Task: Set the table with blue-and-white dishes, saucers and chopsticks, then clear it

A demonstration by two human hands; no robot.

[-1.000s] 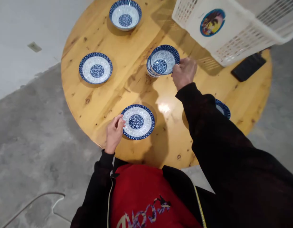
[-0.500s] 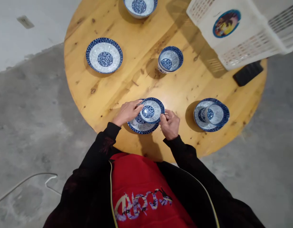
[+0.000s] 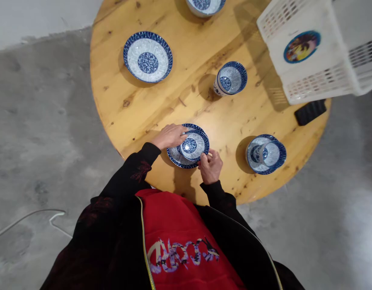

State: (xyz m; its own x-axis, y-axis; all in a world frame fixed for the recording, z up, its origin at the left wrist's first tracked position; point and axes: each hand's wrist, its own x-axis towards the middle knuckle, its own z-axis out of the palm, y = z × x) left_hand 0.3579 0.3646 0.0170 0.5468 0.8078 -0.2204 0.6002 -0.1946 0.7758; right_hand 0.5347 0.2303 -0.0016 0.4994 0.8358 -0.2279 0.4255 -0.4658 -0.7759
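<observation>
While the right hand [image 3: 211, 166] pinches a small bowl [image 3: 192, 147] over a plate [image 3: 174, 156] by the near edge of the table [image 3: 137, 121], the left hand [image 3: 170, 136] extends palm-down at the bowl's rim, grip unclear.

Held bowl [image 3: 192, 146] wht w/ blue ptrn, table [image 3: 149, 105] yel-brn.

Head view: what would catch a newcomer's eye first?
Likely the small blue-and-white round dish between the left hand and right hand, over a wider matching plate near the front edge of the round yellow wooden table. Then the white perforated plastic basket at upper right, bearing a colourful oval label.
</observation>
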